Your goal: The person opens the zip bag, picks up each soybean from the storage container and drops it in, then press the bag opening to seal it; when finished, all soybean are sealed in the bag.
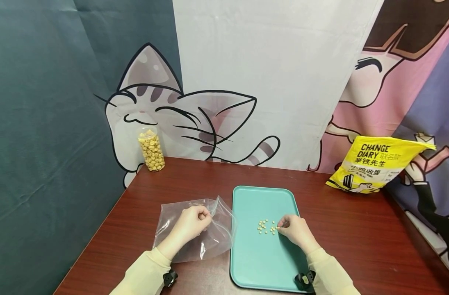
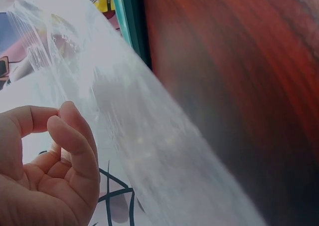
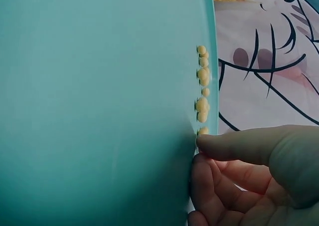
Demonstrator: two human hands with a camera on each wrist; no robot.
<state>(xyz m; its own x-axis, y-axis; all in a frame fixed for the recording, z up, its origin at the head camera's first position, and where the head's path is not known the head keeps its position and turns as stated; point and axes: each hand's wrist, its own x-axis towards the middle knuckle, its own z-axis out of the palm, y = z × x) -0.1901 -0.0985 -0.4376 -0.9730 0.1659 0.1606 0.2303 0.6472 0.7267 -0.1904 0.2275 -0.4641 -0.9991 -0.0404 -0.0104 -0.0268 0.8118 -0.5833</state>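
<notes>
My left hand (image 1: 192, 221) pinches the upper part of a clear plastic zip bag (image 1: 213, 241) between thumb and forefinger. The bag spreads beneath that hand, its right edge overlapping the tray in the head view; its film fills much of the left wrist view (image 2: 129, 121). A turquoise tray (image 1: 265, 262) lies beside it, with several small round yellow soybeans (image 1: 261, 225) scattered mid-tray. At their right side, my right hand (image 1: 296, 231) has its thumb and forefinger pinched on a soybean low over the tray. More soybeans (image 3: 203, 76) line up past the thumb in the right wrist view.
A clear jar of yellow popcorn-like pieces (image 1: 151, 150) stands at the table's back left corner. On the back right leans a yellow snack bag (image 1: 375, 164). Printed cloth (image 1: 283, 61) hangs behind the brown wooden table (image 1: 194, 180).
</notes>
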